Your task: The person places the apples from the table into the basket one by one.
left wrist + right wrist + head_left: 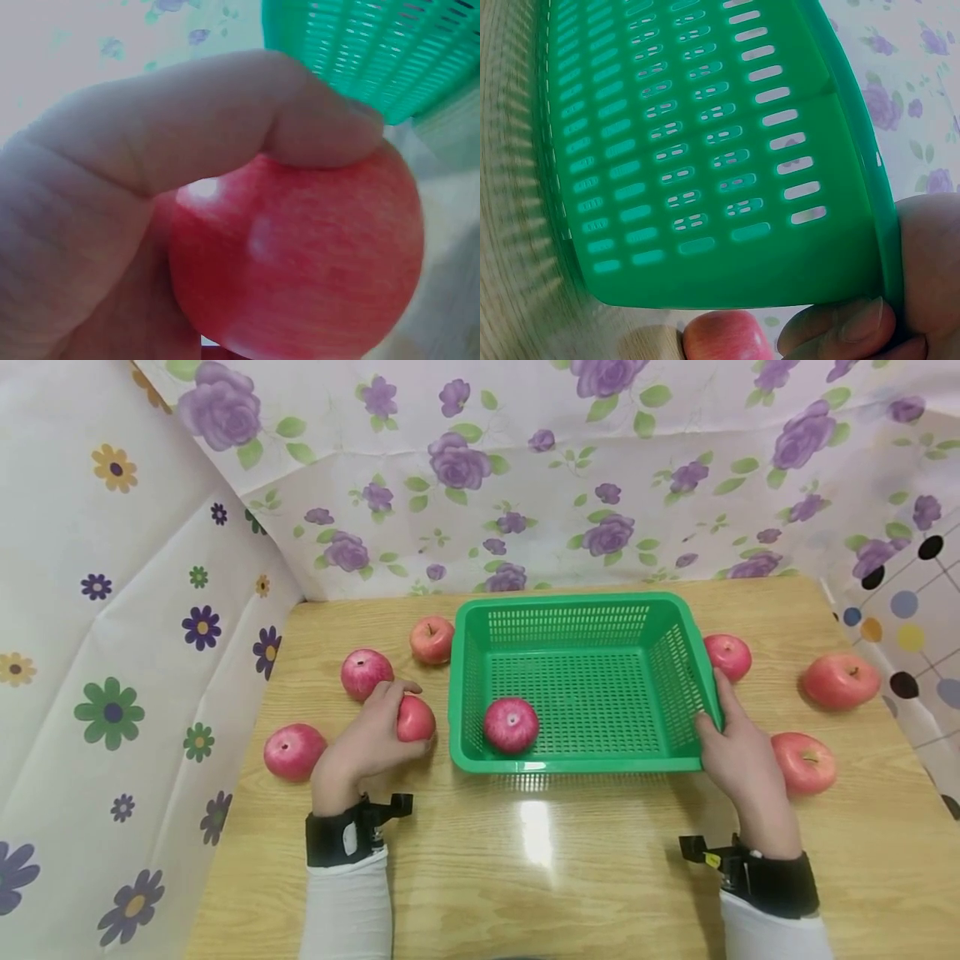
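In the head view my left hand [372, 733] grips a red apple [416, 719] just left of the green basket [570, 766]. The left wrist view shows the thumb and fingers around this apple [300, 255], with the basket's corner [352, 60] behind. My right hand [738, 760] pinches the basket's right rim near its front corner; in the right wrist view the fingers [855, 330] curl at the rim beside the slotted wall [705, 150]. One darker striped apple [512, 725] lies inside the basket, at its front left.
Left of the basket lie apples at the back [432, 640], beside the left hand [365, 674] and farther left [295, 752]. On the right are apples by the rim [728, 657], near the right hand [804, 763] and at far right [841, 681]. Flowered sheets [465, 510] border the wooden table [570, 868].
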{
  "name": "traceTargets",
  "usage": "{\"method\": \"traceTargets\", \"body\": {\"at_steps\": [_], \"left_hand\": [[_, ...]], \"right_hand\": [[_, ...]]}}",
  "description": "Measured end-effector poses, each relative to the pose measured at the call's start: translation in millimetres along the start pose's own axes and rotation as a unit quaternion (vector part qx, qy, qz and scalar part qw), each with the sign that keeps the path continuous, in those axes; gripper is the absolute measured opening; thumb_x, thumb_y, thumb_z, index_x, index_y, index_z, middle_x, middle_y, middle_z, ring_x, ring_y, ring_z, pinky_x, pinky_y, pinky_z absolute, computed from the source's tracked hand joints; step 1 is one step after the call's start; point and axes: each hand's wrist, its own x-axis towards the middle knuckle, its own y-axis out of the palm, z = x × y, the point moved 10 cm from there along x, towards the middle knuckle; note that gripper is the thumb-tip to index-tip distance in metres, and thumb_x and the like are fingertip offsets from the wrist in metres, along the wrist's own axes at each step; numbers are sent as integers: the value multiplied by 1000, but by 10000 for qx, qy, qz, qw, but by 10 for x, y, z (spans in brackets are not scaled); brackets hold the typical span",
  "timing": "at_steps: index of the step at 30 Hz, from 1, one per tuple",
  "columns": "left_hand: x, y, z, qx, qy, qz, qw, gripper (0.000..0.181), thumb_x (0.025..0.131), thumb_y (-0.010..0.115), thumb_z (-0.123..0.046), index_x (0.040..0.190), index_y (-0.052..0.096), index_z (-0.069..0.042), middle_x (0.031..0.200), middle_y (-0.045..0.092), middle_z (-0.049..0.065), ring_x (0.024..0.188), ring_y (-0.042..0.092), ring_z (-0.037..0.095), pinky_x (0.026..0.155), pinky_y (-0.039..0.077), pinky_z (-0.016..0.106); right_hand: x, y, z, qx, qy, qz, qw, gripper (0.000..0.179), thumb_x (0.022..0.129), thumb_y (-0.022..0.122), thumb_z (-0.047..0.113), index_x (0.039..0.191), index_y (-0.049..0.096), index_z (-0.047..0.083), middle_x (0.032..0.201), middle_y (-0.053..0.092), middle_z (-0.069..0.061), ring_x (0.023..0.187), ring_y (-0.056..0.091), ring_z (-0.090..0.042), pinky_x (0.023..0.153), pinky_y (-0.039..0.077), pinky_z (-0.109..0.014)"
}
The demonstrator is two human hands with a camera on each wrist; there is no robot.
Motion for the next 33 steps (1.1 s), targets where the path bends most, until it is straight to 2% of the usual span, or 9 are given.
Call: {"method": "traceTargets", "body": {"at_steps": [7, 13, 16, 20, 24, 29, 33], "left_hand": [[-5, -222, -186, 94, 262, -523, 9982, 71, 76, 80, -30, 133, 42, -10, 127, 43, 8, 112, 44, 22, 90, 52, 48], [90, -449, -495, 206, 1042, -1185, 9873, 68, 76, 78, -24, 133, 44, -6, 125, 42, 10, 110, 45, 22, 90, 51, 47], [178, -478, -670, 136, 1288, -1228, 9839, 68, 76, 78, -24, 134, 45, -7, 129, 41, 11, 110, 46, 21, 90, 52, 47], [340, -412, -890, 5, 1546, -921, 9837, 68, 77, 80, -26, 133, 45, -12, 136, 37, 11, 112, 46, 21, 89, 53, 46], [502, -285, -1041, 140, 1787, -480, 9826, 66, 79, 80, -28, 134, 44, -15, 135, 36, 9, 108, 48, 18, 85, 55, 41], [690, -142, -1166, 399, 2125, 105, 9763, 65, 82, 78, -28, 137, 45, -16, 135, 36, 6, 104, 49, 16, 83, 54, 39], [850, -46, -1246, 672, 2354, 504, 9683, 64, 83, 78, -30, 137, 45, -17, 137, 36, 5, 112, 44, 18, 89, 50, 42]], "right_hand": [[1, 16, -8, 15, 38, 8, 10000, 63, 105, 30, 45, 156, -7, 39, 142, 37, -36, 95, 50, -45, 58, 41, -40], [-7, 8, 6, -36, 9, 0, 10000, 63, 105, 30, 45, 156, -7, 38, 138, 41, -36, 89, 52, -43, 56, 40, -39], [-11, -3, 9, -38, 6, -10, 10000, 63, 105, 30, 44, 156, -7, 38, 134, 43, -35, 86, 53, -41, 55, 41, -38], [-10, -4, 5, 8, 32, 1, 10000, 63, 105, 30, 45, 156, -7, 39, 134, 43, -34, 86, 54, -41, 55, 41, -38], [-10, 5, 5, 8, 48, 36, 10000, 63, 105, 30, 44, 155, -8, 39, 138, 41, -34, 88, 53, -42, 56, 41, -38], [-14, 2, 16, -5, 32, 27, 10000, 63, 105, 31, 43, 156, -7, 39, 140, 40, -35, 89, 53, -42, 55, 41, -38], [-15, -11, 7, -32, 25, -21, 10000, 64, 105, 31, 43, 156, -7, 38, 141, 39, -36, 88, 53, -42, 54, 40, -38]]}}
